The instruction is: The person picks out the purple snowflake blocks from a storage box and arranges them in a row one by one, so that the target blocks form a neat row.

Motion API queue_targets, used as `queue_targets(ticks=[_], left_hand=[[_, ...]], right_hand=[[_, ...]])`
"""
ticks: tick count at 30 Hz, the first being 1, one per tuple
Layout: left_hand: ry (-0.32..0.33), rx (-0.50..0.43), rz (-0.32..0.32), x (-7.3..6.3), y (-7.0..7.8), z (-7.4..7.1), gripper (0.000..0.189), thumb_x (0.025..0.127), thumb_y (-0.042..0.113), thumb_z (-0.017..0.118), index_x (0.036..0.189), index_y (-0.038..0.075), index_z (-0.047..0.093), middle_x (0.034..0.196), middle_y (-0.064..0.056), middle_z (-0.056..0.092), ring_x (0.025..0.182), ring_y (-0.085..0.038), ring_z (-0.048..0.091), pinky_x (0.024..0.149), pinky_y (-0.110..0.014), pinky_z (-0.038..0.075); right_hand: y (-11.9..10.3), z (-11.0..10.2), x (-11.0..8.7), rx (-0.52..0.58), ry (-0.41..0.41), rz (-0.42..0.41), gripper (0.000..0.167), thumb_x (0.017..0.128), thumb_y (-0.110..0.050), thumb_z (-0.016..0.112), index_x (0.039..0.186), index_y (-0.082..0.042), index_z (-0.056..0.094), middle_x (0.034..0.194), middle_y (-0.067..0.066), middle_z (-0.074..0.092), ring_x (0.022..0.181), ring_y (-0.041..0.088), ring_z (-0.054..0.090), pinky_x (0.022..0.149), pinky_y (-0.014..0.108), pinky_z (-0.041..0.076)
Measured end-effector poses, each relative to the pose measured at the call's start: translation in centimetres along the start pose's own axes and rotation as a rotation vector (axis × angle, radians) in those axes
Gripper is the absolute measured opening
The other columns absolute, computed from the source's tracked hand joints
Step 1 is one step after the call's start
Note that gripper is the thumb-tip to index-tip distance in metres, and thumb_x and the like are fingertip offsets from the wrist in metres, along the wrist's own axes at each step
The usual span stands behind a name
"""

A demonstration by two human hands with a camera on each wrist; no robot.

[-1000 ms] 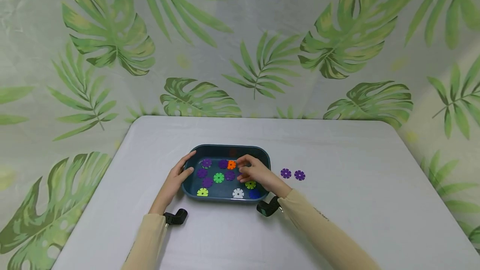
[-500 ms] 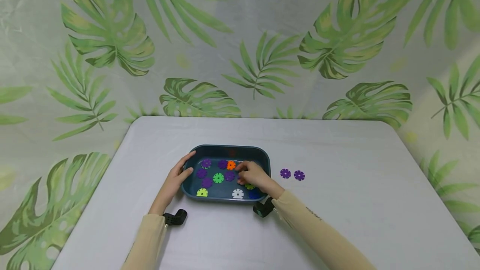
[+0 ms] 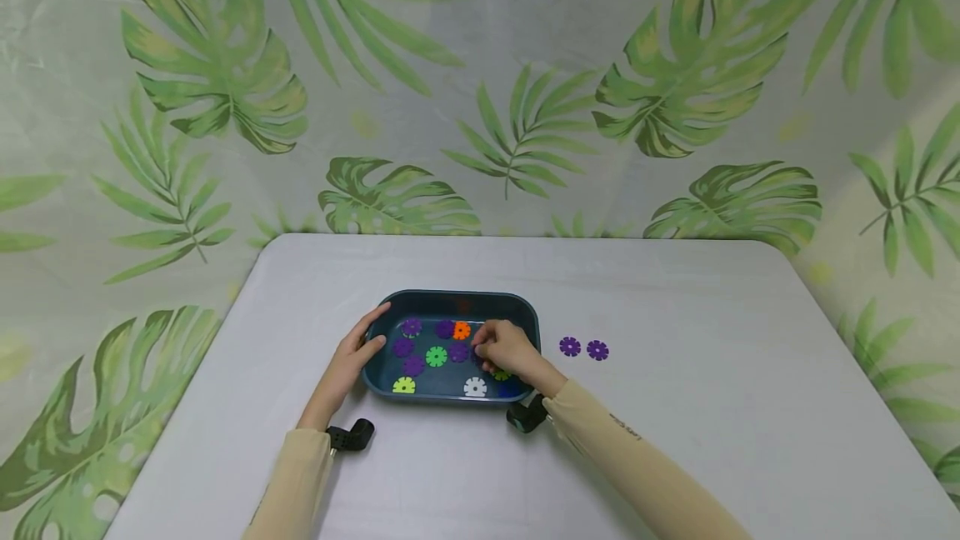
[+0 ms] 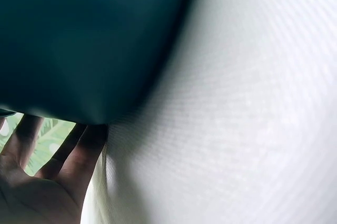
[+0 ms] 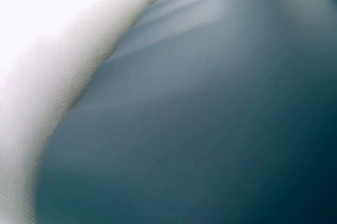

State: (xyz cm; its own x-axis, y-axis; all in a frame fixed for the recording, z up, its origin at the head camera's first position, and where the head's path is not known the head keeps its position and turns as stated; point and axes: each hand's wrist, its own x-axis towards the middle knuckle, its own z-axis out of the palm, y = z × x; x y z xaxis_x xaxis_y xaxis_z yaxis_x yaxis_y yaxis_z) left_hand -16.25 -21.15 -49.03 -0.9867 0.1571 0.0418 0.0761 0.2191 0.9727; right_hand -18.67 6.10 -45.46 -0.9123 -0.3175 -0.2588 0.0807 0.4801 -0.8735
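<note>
A dark teal tray (image 3: 450, 398) on the white table holds flat notched plastic discs, among them a green disc (image 3: 437, 357), an orange disc (image 3: 462, 330) and a white disc (image 3: 476, 387). My left hand (image 3: 351, 358) grips the tray's left end, thumb at the rim; in the left wrist view its fingers (image 4: 79, 161) lie against the outer wall. Inside the tray, on the right, my right hand (image 3: 508, 348) has curled fingers, thumb and forefinger pinching at a mostly hidden purple disc. The right wrist view shows only the tray's blurred wall (image 5: 184, 118).
Two purple discs (image 3: 570, 347) lie on the white table (image 3: 712, 373) to the right of the tray. A leaf-patterned cloth (image 3: 525, 23) hangs behind the table. Each wrist carries a black camera (image 3: 352, 435).
My right hand has lowered slightly into the tray, and its thumb and forefinger have closed together over the purple disc. The left hand stays in place on the tray's end.
</note>
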Motion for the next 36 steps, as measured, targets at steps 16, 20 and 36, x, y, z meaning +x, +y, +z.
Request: queue_targets(ticks=[16, 20, 36], left_hand=[[0.002, 0.013, -0.004, -0.1, -0.1, 0.1, 0.048, 0.101, 0.015, 0.047, 0.148, 0.019, 0.037, 0.156, -0.006, 0.024, 0.144, -0.025, 0.012, 0.114, -0.052, 0.007], [0.002, 0.017, -0.005, -0.1, -0.2, 0.1, 0.048, 0.101, 0.014, 0.046, 0.148, 0.019, 0.038, 0.156, -0.006, 0.024, 0.144, -0.025, 0.012, 0.114, -0.052, 0.007], [0.012, 0.026, 0.016, 0.0, -0.2, 0.2, 0.047, 0.101, 0.012, 0.047, 0.147, 0.016, 0.039, 0.155, -0.009, 0.025, 0.143, -0.028, 0.013, 0.113, -0.053, 0.008]], right_hand=[[0.0, -5.8, -2.7, 0.2, -0.018, -0.143, 0.018, 0.095, -0.003, 0.055, 0.11, 0.006, 0.059, 0.087, 0.012, 0.056, 0.063, 0.015, 0.056, 0.06, 0.026, 0.054], [1.6, -8.2, -3.5, 0.192, 0.03, -0.146, 0.02, 0.094, -0.002, 0.055, 0.112, 0.006, 0.058, 0.087, 0.013, 0.056, 0.063, 0.016, 0.056, 0.06, 0.031, 0.055], [10.8, -15.9, -6.7, 0.127, 0.216, 0.041, 0.023, 0.094, 0.001, 0.049, 0.111, 0.016, 0.052, 0.082, 0.011, 0.061, 0.062, 0.012, 0.06, 0.059, 0.028, 0.056]])
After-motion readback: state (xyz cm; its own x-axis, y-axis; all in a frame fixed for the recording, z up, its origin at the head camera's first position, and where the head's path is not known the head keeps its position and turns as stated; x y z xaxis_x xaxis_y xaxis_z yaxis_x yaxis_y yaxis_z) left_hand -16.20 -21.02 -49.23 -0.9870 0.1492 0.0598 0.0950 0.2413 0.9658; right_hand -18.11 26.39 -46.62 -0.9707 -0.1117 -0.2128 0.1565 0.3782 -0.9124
